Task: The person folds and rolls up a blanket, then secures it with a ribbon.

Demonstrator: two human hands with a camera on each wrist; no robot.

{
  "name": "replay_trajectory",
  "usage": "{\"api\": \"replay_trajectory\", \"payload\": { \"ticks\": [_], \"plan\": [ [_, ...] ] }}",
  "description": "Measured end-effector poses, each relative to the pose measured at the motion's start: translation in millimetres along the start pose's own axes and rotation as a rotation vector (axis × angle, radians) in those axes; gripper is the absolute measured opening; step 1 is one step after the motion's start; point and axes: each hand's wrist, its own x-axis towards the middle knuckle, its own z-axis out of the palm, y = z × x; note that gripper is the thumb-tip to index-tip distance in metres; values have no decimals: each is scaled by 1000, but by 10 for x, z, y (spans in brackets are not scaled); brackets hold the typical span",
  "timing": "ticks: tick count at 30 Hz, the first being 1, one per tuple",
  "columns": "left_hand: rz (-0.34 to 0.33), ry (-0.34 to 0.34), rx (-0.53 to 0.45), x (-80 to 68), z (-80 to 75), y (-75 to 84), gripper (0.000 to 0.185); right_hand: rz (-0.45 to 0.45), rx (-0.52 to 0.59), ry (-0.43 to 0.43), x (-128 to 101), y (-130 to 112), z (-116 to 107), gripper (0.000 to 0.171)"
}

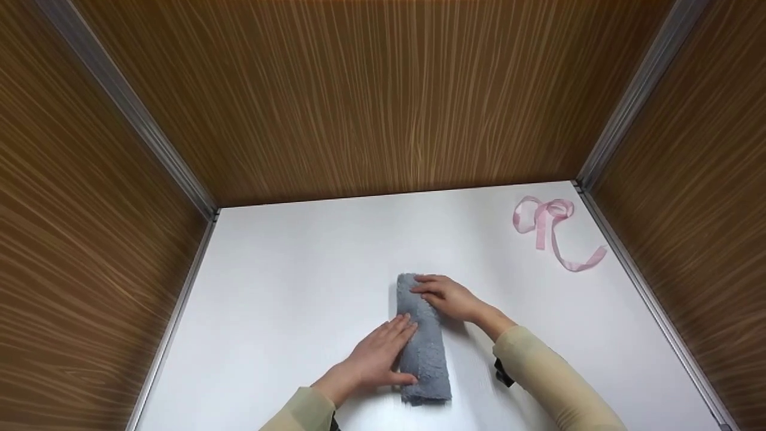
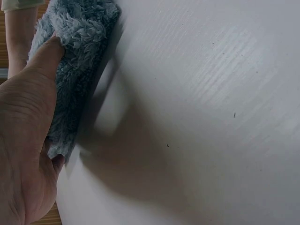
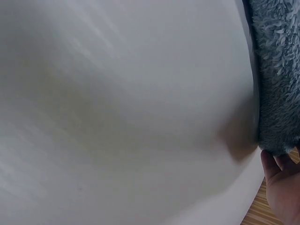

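Note:
A grey fluffy towel (image 1: 423, 344), rolled or folded into a narrow bundle, lies lengthwise on the white table (image 1: 287, 287). My left hand (image 1: 380, 356) lies against its left side with straight fingers on top and the thumb at its near end. My right hand (image 1: 446, 296) rests flat on the towel's far end, fingers straight. In the left wrist view the left thumb (image 2: 44, 61) presses into the towel (image 2: 75, 56). In the right wrist view the towel (image 3: 276, 75) fills the right edge, with fingertips (image 3: 279, 166) of my right hand just below it.
A pink ribbon (image 1: 553, 230) lies loosely curled at the table's far right corner. Wood-grain walls (image 1: 383, 102) with metal corner strips enclose the table on the left, back and right.

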Motion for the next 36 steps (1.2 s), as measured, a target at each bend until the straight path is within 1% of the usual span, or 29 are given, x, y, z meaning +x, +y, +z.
{"api": "replay_trajectory", "payload": {
  "ticks": [6, 10, 13, 16, 20, 23, 30, 36],
  "plan": [
    [-1, -4, -10, 6, 11, -13, 110, 15, 5, -6, 4, -15, -17, 32],
    [1, 0, -13, 22, 18, -26, 110, 45, 62, 15, -6, -33, -43, 31],
    [7, 3, -24, 26, 5, -27, 111, 77, 123, 64, -26, -56, -73, 31],
    [3, -1, -54, 24, -16, -26, 110, 134, 175, 136, -54, -75, -130, 33],
    [-6, -6, -94, 10, -51, -24, 110, 189, 197, 243, -115, -40, -238, 32],
    [-6, -5, -106, -5, -81, -19, 110, 219, 195, 307, -187, 38, -331, 30],
    [-17, 2, -121, -17, -132, 12, 103, 304, 209, 419, -403, 300, -531, 28],
    [-20, 29, -91, -3, -135, 45, 97, 397, 238, 468, -583, 463, -642, 30]
  ]
}}
